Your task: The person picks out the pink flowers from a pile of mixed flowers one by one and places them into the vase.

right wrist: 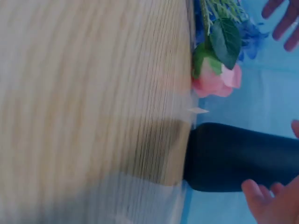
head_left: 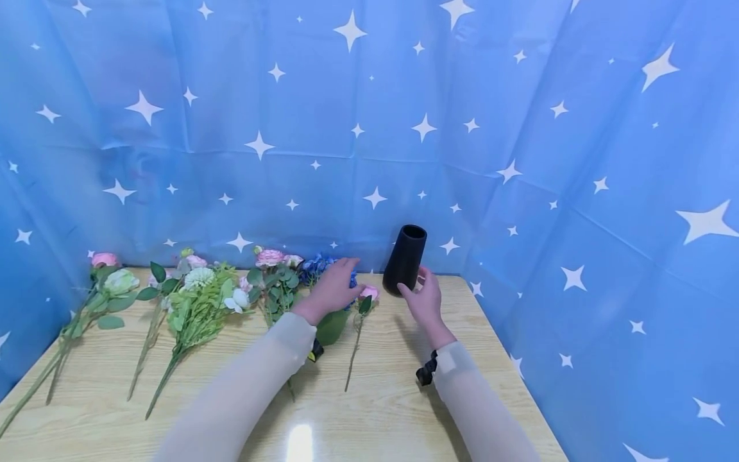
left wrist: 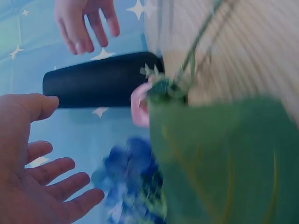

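Observation:
A black tapered vase (head_left: 405, 262) stands near the table's back edge, its round mouth upward. My right hand (head_left: 426, 300) is at the vase's right side, thumb and fingers spread; in the left wrist view a gap shows between this hand (left wrist: 88, 23) and the vase (left wrist: 100, 80). My left hand (head_left: 333, 290) reaches over the blue flowers (head_left: 314, 266), holding nothing, its fingers (left wrist: 60, 186) loosely spread in the left wrist view. Just right of it lies a single pink rose (head_left: 369, 293) with a thin stem. A broad green leaf (left wrist: 224, 158) fills the lower right of the left wrist view.
On the wooden table (head_left: 358, 423), several artificial stems lie to the left: a pink rose (head_left: 105, 259), a pale green bloom (head_left: 121, 282), a leafy green bunch (head_left: 199, 314) and pink blooms (head_left: 270, 258). A blue star-patterned curtain (head_left: 312, 109) hangs behind and at both sides.

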Demonstrator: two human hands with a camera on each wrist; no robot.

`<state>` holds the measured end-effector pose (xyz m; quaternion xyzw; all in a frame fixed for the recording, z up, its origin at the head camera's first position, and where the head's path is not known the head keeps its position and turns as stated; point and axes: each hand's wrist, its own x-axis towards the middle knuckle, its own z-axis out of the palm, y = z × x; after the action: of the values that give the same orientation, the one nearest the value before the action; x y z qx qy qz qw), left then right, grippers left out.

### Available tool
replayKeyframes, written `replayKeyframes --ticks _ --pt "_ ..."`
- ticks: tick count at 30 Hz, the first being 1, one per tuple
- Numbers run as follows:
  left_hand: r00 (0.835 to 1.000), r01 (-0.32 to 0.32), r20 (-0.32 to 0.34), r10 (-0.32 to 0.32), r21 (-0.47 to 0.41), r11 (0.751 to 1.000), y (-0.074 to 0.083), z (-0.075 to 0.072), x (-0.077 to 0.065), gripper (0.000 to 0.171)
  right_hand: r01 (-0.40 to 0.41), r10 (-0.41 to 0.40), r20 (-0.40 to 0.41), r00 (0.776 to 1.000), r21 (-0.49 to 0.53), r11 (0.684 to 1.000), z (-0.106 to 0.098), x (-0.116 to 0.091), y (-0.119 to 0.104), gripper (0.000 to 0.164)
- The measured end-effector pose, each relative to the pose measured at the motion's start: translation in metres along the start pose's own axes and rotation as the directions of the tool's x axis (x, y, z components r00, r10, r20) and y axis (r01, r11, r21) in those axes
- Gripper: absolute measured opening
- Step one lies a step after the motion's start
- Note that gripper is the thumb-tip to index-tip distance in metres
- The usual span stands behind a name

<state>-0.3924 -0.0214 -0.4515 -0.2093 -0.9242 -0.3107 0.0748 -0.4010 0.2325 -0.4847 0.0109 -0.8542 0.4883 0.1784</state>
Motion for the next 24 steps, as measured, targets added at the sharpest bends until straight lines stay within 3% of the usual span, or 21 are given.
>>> replayKeyframes --ticks 5,12,17,24 --pt "0.999 -0.041 -0.011 0.040 -0.019 0.999 0.013 0.023 0.008 0.070 -0.047 0.048 -0.051 0.998 0.020 0.999 0.003 0.016 -0.003 0.086" --pt "0.993 -0.119 0.011 0.119 -0.005 0.993 0.029 0.047 -0.004 0.069 -0.103 0.102 -0.063 0.993 -0.009 0.995 0.007 0.047 0.001 0.092" --pt "0.995 -0.100 0.008 0.100 -0.034 0.994 0.032 0.052 -0.004 0.067 -0.136 0.134 -0.062 0.989 -0.026 0.990 0.011 0.059 0.005 0.088" --pt "0.997 -0.065 -0.046 0.061 -0.083 0.994 0.026 0.051 0.006 0.059 -0.053 0.052 -0.019 0.998 -0.074 0.996 0.019 0.057 0.003 0.081"
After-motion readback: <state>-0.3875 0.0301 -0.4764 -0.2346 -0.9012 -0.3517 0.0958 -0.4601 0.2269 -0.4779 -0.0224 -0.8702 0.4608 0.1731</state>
